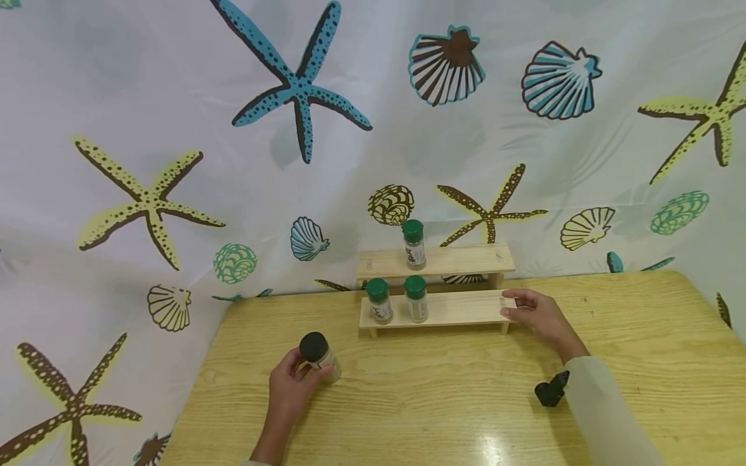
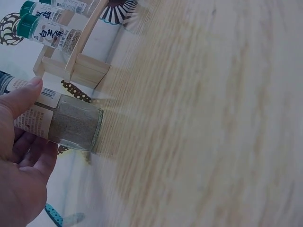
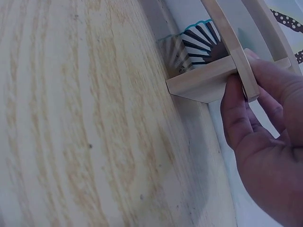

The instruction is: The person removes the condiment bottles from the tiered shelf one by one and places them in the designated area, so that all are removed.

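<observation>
My left hand (image 1: 293, 385) grips a black-lidded glass spice jar (image 1: 324, 364) at the left of the table. Grey-brown powder shows through its glass in the left wrist view, where the jar's base (image 2: 97, 130) is close to the tabletop; whether they touch I cannot tell. At the right end of a two-tier wooden spice rack (image 1: 460, 309), my right hand (image 1: 539, 317) pinches the lower board (image 3: 244, 71) between thumb and fingers. Two green-lidded spice jars, one at the left end (image 1: 380, 303) and another (image 1: 416, 299) beside it, stand on that lower tier. A third green-lidded jar (image 1: 414, 246) stands on the upper tier.
The wooden table (image 1: 443, 401) ends at the back against a white cloth (image 1: 361, 162) printed with starfish and shells. A small black object (image 1: 550, 389) shows beside the right sleeve (image 1: 606, 408). The rack stands near the table's back edge.
</observation>
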Tool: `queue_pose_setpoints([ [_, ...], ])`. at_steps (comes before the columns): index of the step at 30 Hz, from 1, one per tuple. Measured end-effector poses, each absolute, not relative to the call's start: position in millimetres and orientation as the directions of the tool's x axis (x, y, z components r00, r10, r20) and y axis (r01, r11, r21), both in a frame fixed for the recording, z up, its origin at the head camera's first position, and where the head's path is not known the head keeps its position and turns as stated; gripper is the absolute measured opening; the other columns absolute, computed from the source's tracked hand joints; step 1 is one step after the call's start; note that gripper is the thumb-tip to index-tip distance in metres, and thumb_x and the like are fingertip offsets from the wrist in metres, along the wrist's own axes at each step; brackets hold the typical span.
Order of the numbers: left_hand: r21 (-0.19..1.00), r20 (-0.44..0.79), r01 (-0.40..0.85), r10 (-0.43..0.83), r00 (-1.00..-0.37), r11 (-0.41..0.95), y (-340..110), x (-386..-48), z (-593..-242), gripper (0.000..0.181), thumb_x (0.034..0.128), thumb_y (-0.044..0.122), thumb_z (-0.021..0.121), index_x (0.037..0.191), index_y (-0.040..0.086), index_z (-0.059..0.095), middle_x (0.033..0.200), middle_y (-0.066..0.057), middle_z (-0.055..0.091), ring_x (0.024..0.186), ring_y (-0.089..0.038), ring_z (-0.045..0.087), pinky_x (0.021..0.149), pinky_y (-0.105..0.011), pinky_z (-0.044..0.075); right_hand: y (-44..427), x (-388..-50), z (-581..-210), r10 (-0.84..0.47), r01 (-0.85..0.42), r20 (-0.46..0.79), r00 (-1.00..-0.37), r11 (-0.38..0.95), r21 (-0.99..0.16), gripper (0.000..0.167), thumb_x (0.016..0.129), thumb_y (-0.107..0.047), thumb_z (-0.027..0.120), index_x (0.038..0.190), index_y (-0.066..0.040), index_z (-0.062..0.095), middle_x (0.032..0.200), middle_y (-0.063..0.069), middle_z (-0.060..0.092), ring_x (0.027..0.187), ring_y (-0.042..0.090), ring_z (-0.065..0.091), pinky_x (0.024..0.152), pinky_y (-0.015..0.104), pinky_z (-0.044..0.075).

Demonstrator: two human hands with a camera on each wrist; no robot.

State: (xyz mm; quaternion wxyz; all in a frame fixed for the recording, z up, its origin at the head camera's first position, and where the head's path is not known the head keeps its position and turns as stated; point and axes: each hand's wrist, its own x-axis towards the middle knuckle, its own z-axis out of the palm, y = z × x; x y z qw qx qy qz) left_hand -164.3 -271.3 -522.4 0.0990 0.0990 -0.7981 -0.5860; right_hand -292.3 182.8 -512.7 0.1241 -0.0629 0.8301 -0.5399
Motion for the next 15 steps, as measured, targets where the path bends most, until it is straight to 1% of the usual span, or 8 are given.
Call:
queue_pose_setpoints([
  [3, 0.948, 0.028, -0.058, -0.263, -0.964, 0.313, -271, -165, -519, 0.056, 0.0739, 0.016, 0.081, 0.123, 0.006, 0.056, 0.127, -0.009, 0.058, 0.114, 0.002, 0.052, 0.099, -0.018, 0.048, 183, -292, -510, -0.243, 0.028, -0.136, -0.961, 0.401, -0.916, 0.059, 0.088, -0.041, 0.065, 0.136, -0.010, 0.050, 0.140, 0.019, 0.042, 0.126, 0.036, 0.043, 0.095, 0.046, 0.048],
  [5, 0.943, 0.019, -0.067, -0.254, -0.967, 0.326, -271, -165, -515, 0.057, 0.0742, 0.019, 0.081, 0.124, 0.006, 0.056, 0.128, -0.009, 0.057, 0.119, -0.005, 0.052, 0.104, -0.023, 0.045, 182, -291, -510, -0.247, 0.028, -0.133, -0.960, 0.389, -0.921, 0.059, 0.089, -0.040, 0.065, 0.136, -0.009, 0.050, 0.140, 0.020, 0.043, 0.125, 0.036, 0.044, 0.095, 0.048, 0.048],
  [6, 0.942, 0.016, -0.070, -0.254, -0.967, 0.328, -271, -165, -513, 0.057, 0.0745, 0.020, 0.081, 0.124, 0.007, 0.056, 0.128, -0.009, 0.057, 0.119, -0.005, 0.052, 0.105, -0.025, 0.044, 182, -291, -510, -0.248, 0.027, -0.132, -0.960, 0.387, -0.922, 0.058, 0.089, -0.039, 0.065, 0.136, -0.009, 0.050, 0.140, 0.020, 0.044, 0.125, 0.037, 0.044, 0.095, 0.048, 0.048],
  [10, 0.943, 0.051, -0.037, -0.255, -0.966, 0.329, -270, -169, -501, 0.059, 0.0740, 0.018, 0.082, 0.126, 0.007, 0.056, 0.128, -0.008, 0.059, 0.114, 0.002, 0.053, 0.102, -0.014, 0.043, 183, -292, -513, -0.249, 0.025, -0.128, -0.960, 0.377, -0.926, 0.058, 0.089, -0.039, 0.065, 0.136, -0.010, 0.050, 0.141, 0.019, 0.044, 0.127, 0.037, 0.042, 0.097, 0.049, 0.048],
  [12, 0.941, 0.079, -0.012, -0.252, -0.964, 0.339, -270, -172, -493, 0.059, 0.0743, 0.019, 0.082, 0.126, 0.008, 0.056, 0.127, -0.007, 0.060, 0.110, 0.009, 0.052, 0.098, -0.007, 0.041, 183, -293, -514, -0.250, 0.027, -0.129, -0.960, 0.375, -0.927, 0.059, 0.088, -0.041, 0.065, 0.136, -0.010, 0.050, 0.144, 0.020, 0.040, 0.130, 0.038, 0.040, 0.098, 0.051, 0.046],
  [13, 0.938, 0.095, 0.003, -0.248, -0.964, 0.346, -270, -173, -489, 0.059, 0.0744, 0.018, 0.082, 0.127, 0.009, 0.057, 0.127, -0.007, 0.060, 0.111, 0.009, 0.052, 0.097, -0.004, 0.039, 183, -293, -514, -0.252, 0.027, -0.129, -0.959, 0.371, -0.928, 0.059, 0.088, -0.041, 0.065, 0.136, -0.010, 0.050, 0.145, 0.020, 0.039, 0.131, 0.038, 0.039, 0.099, 0.051, 0.046],
  [15, 0.936, 0.121, 0.035, -0.229, -0.966, 0.349, -269, -176, -481, 0.057, 0.0755, 0.019, 0.081, 0.127, 0.010, 0.057, 0.128, -0.008, 0.060, 0.113, 0.005, 0.052, 0.099, -0.005, 0.038, 183, -294, -514, -0.255, 0.025, -0.126, -0.959, 0.367, -0.930, 0.060, 0.088, -0.042, 0.065, 0.136, -0.009, 0.050, 0.146, 0.020, 0.038, 0.133, 0.039, 0.036, 0.100, 0.053, 0.045],
])
